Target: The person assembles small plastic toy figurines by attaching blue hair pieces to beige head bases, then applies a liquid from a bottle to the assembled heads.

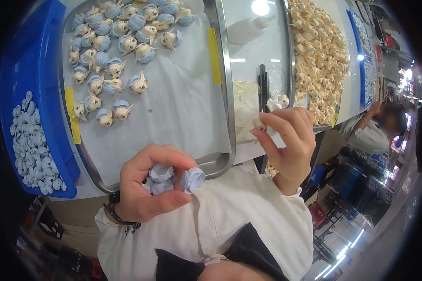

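My left hand (143,187) is closed around several pale blue doll hair pieces. One hair piece (192,181) is pinched between its thumb and forefinger, and the others sit in the curl of the fingers. To the right, my right hand (293,140) pinches a small cream doll face (258,123) by thumb and fingertip, its printed eyes partly covered. Both hands are apart, above my lap at the near edge of the table. A metal tray (187,117) lined with white sheet lies beyond my left hand, with several blue-haired doll heads (138,84) at its far left.
At the left, a blue bin (35,112) holds loose hair pieces. A second metal tray at the right holds a heap of cream doll parts (316,61). Between the trays are a white bottle (248,30), a black strip (263,86) and a yellowish clear pad (244,93). Another person (373,129) sits far right.
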Action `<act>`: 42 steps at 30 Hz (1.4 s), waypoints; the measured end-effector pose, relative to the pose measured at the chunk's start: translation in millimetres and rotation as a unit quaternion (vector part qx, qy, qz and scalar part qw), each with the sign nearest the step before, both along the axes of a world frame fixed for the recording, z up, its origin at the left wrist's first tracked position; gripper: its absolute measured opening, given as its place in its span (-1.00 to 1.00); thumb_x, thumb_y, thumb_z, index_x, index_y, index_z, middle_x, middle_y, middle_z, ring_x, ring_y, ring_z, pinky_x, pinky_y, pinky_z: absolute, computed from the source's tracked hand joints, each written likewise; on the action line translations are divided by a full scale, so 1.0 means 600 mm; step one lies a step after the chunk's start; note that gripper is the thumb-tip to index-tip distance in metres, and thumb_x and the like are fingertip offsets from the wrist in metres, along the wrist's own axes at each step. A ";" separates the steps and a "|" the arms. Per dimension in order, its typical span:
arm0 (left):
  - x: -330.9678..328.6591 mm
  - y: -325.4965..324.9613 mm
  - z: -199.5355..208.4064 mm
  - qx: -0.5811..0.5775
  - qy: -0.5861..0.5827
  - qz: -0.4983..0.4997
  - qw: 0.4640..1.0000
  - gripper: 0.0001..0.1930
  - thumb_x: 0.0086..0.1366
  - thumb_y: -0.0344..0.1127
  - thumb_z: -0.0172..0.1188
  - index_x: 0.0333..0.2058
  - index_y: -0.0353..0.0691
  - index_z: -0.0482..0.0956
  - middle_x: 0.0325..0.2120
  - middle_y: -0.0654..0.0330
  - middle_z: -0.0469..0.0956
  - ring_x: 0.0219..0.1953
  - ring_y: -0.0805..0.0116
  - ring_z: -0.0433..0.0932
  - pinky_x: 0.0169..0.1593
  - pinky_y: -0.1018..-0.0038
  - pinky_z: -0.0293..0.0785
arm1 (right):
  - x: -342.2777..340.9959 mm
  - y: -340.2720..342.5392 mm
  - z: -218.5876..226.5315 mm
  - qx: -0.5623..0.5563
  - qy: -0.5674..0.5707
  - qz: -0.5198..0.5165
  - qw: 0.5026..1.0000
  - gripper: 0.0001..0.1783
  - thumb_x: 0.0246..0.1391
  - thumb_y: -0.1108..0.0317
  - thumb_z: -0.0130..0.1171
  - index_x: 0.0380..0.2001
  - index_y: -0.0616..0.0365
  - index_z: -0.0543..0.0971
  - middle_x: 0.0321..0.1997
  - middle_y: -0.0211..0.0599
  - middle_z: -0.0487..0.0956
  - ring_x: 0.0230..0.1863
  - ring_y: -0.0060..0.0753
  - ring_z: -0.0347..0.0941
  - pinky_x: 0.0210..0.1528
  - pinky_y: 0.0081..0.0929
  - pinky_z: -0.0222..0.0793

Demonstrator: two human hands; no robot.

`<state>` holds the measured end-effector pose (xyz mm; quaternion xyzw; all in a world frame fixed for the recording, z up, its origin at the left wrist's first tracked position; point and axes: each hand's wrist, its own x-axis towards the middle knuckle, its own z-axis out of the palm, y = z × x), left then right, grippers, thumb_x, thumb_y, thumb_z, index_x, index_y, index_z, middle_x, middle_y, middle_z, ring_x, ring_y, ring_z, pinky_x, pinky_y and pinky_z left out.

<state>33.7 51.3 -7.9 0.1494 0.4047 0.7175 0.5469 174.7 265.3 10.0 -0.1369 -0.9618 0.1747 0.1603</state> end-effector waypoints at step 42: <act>0.008 0.029 0.010 -0.055 0.299 -0.033 0.952 -0.70 -0.04 -0.50 0.34 -0.25 -0.34 0.55 -0.38 0.12 0.56 -0.43 0.46 0.52 -0.35 0.62 0.40 | -0.008 -0.051 -0.033 -0.233 0.218 0.160 0.934 -0.62 -0.31 0.26 0.42 -0.38 0.18 0.55 -0.43 -0.33 0.55 -0.48 -0.41 0.43 -0.39 -0.52 0.29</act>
